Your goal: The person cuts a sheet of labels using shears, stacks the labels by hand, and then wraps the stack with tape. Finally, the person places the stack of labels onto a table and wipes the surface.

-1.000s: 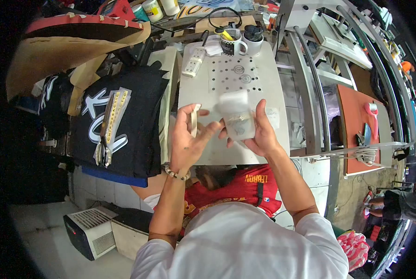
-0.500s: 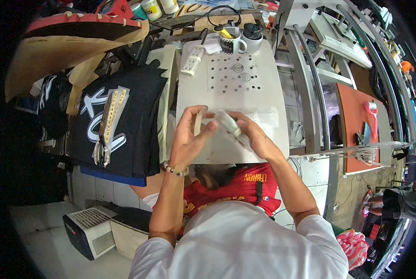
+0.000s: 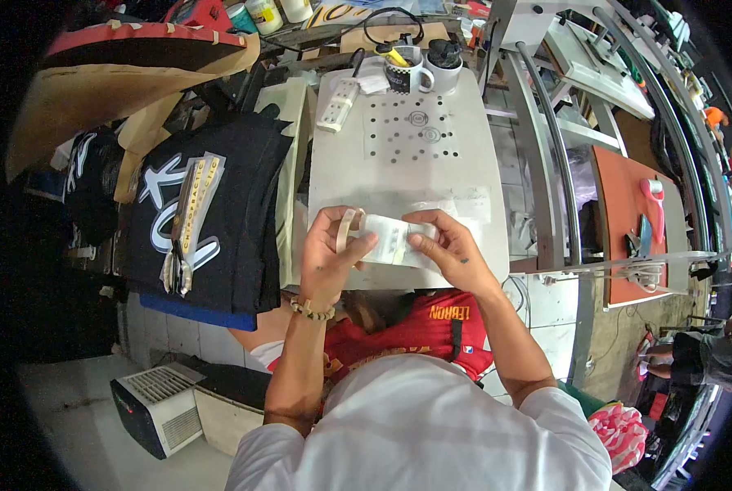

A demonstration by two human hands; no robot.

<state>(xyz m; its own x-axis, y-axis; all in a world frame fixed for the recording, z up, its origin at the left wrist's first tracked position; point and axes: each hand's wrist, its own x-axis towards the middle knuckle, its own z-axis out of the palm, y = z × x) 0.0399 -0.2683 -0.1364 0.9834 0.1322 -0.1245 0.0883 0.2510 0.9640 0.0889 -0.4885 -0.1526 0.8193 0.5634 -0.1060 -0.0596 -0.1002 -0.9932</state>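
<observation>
Between my two hands, over the near part of the white board (image 3: 341, 176), is a small whitish, translucent sheet (image 3: 389, 240) with faint dark print. My left hand (image 3: 330, 254) is closed, pinching the sheet's left edge under its thumb. A narrow beige ring (image 3: 345, 231), which looks like a roll of tape, is also held in the fingers of that hand. My right hand (image 3: 454, 250) grips the sheet's right edge, thumb on top and fingers behind. Farther off on the board are rows of dark dots (image 3: 413, 131) and two round printed marks.
Black fabric (image 3: 251, 188) with white lettering lies stacked at left, under strips printed with yellow letters (image 3: 192, 217). A power strip (image 3: 339, 105) and two mugs (image 3: 403, 78) stand at the board's far end. To the right are a metal frame (image 3: 550, 155) and an orange-red board (image 3: 615, 221).
The sheet has turned from a tilted, blurred pose to lie flatter, its printed face visible. My hands have come slightly nearer to me, and both thumbs now press on it.
</observation>
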